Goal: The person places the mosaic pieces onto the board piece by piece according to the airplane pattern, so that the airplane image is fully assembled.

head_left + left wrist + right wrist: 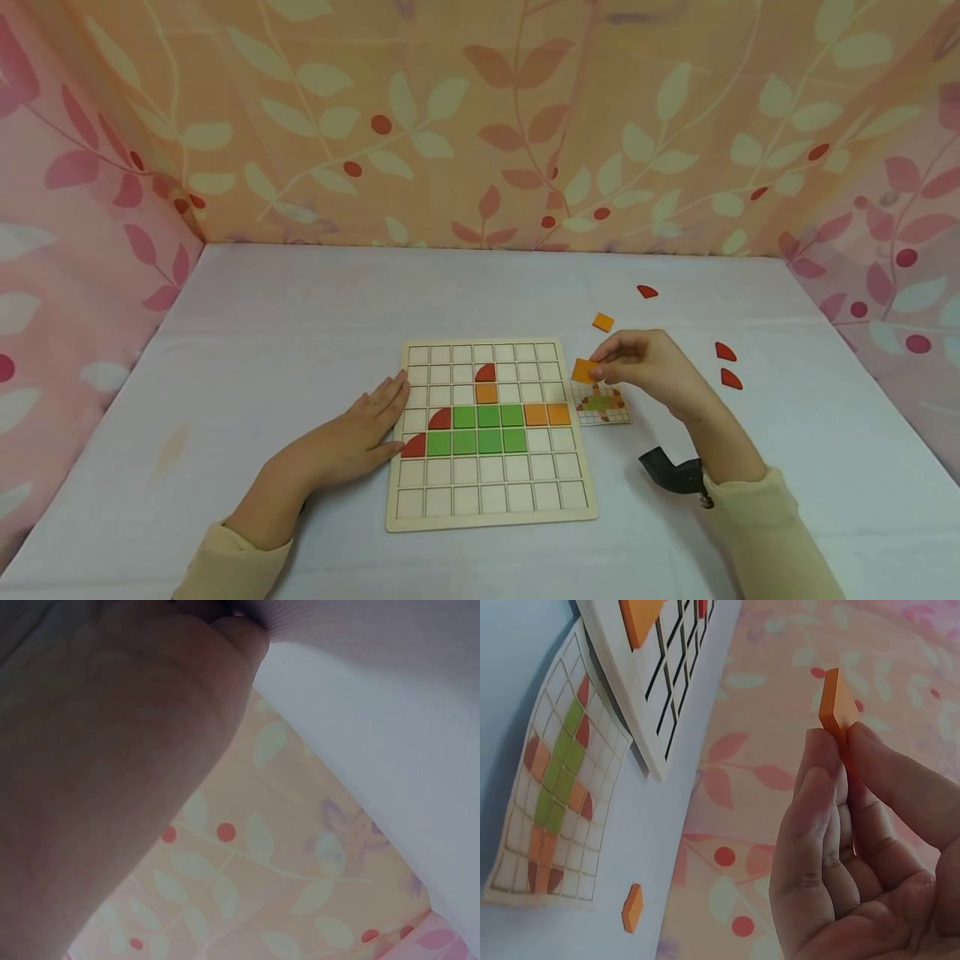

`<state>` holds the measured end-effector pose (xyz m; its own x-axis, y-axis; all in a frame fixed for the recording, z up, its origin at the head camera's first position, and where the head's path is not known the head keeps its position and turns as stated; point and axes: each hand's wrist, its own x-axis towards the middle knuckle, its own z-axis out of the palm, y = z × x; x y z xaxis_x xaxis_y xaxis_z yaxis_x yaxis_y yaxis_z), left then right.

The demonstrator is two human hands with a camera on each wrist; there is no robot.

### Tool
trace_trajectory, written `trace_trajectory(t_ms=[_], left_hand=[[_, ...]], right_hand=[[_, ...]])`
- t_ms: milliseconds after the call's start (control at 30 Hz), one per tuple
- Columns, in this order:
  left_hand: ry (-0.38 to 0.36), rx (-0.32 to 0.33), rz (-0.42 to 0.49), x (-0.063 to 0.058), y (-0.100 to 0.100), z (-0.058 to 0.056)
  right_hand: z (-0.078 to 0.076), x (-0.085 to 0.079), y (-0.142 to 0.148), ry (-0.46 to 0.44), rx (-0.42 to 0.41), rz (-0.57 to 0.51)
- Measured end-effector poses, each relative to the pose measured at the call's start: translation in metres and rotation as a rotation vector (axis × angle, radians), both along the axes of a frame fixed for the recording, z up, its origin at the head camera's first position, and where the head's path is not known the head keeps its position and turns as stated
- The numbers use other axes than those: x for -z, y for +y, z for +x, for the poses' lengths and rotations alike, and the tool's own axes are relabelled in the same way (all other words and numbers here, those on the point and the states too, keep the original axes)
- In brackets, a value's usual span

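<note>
A wooden grid board (465, 504) lies on the table, with green, orange and red tiles set in its squares. Against the board's left edge rests my left hand (348, 437), its fingers extended. My right hand (648, 367) pinches an orange square tile (584, 371) between thumb and fingers, just above a pattern card (603, 406) beside the board. In the right wrist view the orange square tile (838, 709) stands on edge in the fingertips. The left wrist view shows only part of the left hand (112, 750); its fingertips are hidden there.
Another orange square (603, 322) lies beyond the right hand. Red quarter-round tiles lie loose to the right: one at the back (647, 292) and two nearer, an upper one (725, 351) and a lower one (731, 379). Patterned cloth (480, 125) hangs around the white table.
</note>
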<state>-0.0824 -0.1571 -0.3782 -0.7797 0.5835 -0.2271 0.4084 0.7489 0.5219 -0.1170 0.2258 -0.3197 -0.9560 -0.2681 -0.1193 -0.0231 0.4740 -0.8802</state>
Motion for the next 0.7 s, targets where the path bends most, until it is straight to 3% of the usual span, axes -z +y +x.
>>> trace_trajectory(t_ms=[267, 700], left_hand=[[0.004, 0.007, -0.003, 0.000, -0.001, -0.001], [0.004, 0.003, -0.004, 0.002, 0.000, -0.001]], right_hand=[[0.003, 0.010, -0.011, -0.017, -0.050, 0.031], [0.009, 0.025, -0.030, -0.123, -0.167, 0.094]])
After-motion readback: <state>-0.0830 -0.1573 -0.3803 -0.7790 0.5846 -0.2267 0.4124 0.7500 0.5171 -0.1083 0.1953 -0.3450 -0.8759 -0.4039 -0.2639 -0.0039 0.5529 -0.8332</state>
